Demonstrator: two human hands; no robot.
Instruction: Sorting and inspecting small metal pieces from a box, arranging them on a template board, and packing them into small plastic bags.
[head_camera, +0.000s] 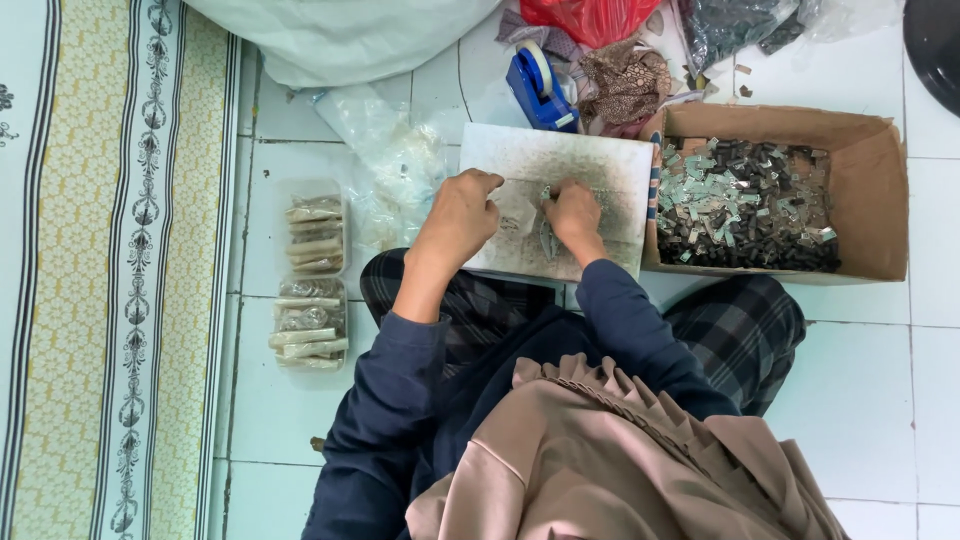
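Sitting cross-legged on the tile floor (870, 400), you've got both hands on a grubby white board (600, 165) across your knees. Your left hand (458, 215) is curled narrow, fingertips pressing a small clear packet (518, 215). Your right hand (574, 213) pinches little metal pieces (547, 235) just beside it. The cardboard box (880, 190) of more pieces sits right of the board; filled packets (312, 280) lie well left.

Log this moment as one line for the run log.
left hand: resting on grey board | right hand: pinching small metal pieces on board | cardboard box of clips: at right
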